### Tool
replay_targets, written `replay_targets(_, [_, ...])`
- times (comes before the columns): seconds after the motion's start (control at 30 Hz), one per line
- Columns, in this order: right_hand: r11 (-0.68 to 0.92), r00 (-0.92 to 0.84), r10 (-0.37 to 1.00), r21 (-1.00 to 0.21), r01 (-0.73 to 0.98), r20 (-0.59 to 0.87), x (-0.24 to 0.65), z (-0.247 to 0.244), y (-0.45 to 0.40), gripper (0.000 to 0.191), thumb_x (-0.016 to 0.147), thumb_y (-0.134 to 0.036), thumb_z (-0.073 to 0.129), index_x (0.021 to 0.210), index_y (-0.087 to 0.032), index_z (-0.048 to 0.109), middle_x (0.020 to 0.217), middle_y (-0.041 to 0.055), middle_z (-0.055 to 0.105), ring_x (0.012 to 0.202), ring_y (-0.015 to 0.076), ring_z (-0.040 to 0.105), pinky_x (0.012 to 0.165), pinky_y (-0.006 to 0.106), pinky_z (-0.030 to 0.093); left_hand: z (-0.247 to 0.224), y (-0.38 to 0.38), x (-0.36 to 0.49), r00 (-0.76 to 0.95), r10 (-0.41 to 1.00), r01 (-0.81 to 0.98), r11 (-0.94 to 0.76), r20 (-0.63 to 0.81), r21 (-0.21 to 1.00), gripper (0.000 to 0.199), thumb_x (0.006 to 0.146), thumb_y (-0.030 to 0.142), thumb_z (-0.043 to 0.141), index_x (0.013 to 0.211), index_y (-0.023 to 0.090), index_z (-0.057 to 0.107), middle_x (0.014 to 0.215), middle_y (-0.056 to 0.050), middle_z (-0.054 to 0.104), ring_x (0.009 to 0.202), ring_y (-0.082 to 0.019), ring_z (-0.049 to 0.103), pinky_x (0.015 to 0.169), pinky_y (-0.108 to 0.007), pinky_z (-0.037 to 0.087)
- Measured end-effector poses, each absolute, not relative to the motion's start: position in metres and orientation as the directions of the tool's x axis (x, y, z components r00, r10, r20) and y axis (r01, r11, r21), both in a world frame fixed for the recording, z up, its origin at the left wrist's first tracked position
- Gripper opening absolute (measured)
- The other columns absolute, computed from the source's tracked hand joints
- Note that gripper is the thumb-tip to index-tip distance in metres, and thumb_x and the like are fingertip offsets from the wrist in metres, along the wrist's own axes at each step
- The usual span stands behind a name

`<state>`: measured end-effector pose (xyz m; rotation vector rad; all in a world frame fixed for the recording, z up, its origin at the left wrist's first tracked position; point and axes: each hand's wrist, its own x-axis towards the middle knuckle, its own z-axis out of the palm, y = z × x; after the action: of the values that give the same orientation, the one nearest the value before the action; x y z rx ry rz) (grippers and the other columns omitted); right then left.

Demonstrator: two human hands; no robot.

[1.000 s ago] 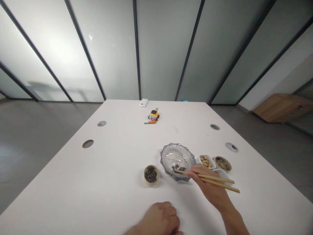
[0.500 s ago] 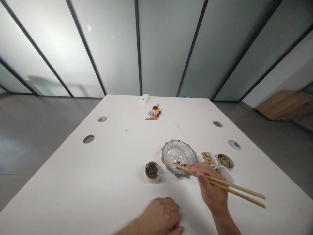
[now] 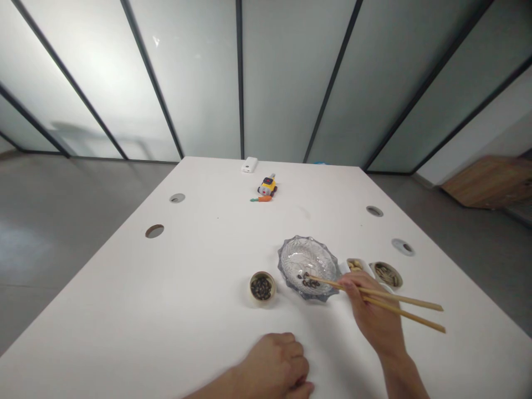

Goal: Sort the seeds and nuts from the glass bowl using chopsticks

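Observation:
My right hand (image 3: 374, 310) is closed on a pair of wooden chopsticks (image 3: 411, 301). Their tips reach into a clear glass bowl with a scalloped rim (image 3: 305, 241), over several dark seeds (image 3: 311, 281) lying in it. Whether a seed is between the tips is too small to tell. Just left of the bowl stands a small round cup (image 3: 262, 302) with many dark seeds inside. My left hand (image 3: 278, 366) rests on the table in front of the cup, its fingers curled in; what they hold, if anything, is hidden.
Right of the glass bowl, partly behind my right hand, are white dishes (image 3: 346, 267) with pale nuts and a round container (image 3: 400, 279) of striped seeds. Farther back lie a yellow toy car (image 3: 267, 185), an orange toy carrot (image 3: 264, 198) and a white box (image 3: 249, 164).
My right hand has moved right, and the chopstick tips have shifted from the bowl's left rim to above the seeds inside it. The view has shifted slightly. My left hand stays curled on the table.

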<state>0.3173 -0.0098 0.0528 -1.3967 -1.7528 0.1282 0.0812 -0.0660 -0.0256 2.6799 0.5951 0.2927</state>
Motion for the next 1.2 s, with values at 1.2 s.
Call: replay_targets(1.2, [0.359, -0.123, 0.908, -0.592, 0.722, 0.401, 0.3200, 0.0532, -0.0086, 0.036, 0.101, -0.050, 0.055, 0.080, -0.025, 0.071, 0.078, 0.0024, 0.074, 0.074, 0.0200, 0.071, 0.071, 0.032, 0.057, -0.0193, -0.0673, 0.0798, 0.882, 0.463, 0.379, -0.810, 0.090, 0.448, 0.030, 0.093, 0.037, 0.073, 0.075, 0.020, 0.056, 0.078, 0.000, 0.066, 0.072, -0.016, 0.058, 0.069, -0.027, 0.045])
